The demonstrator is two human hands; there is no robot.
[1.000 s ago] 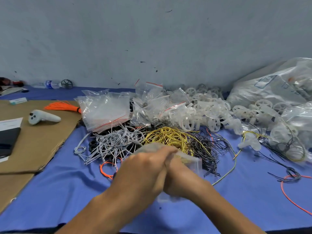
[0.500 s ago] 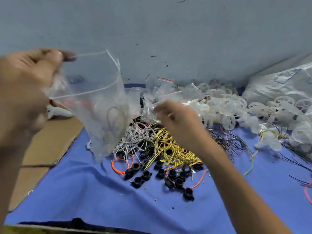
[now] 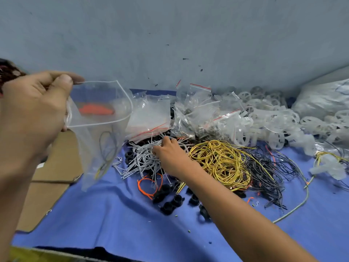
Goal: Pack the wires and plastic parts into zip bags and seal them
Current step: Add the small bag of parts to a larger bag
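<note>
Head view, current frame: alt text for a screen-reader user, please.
A person's left hand pinches the rim of an open clear zip bag holding a few wires, while the right hand curls round strands in a pile of white wires on a blue cloth. Yellow wires, black wires, black plastic parts and empty zip bags lie nearby.

Blue table (image 3: pixel 113 224) carries wires (image 3: pixel 217 161), plastic parts (image 3: pixel 264 121), zip bags (image 3: pixel 149 118), cardboard (image 3: pixel 56 163).

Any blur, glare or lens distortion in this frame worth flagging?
Head view: wide-angle stretch enlarges the near left hand, slightly soft; the zip bag it pinches shows pale sheen, no harsh glare; the right hand grasping the white wires is sharp; lighting even, shadows soft.
</note>
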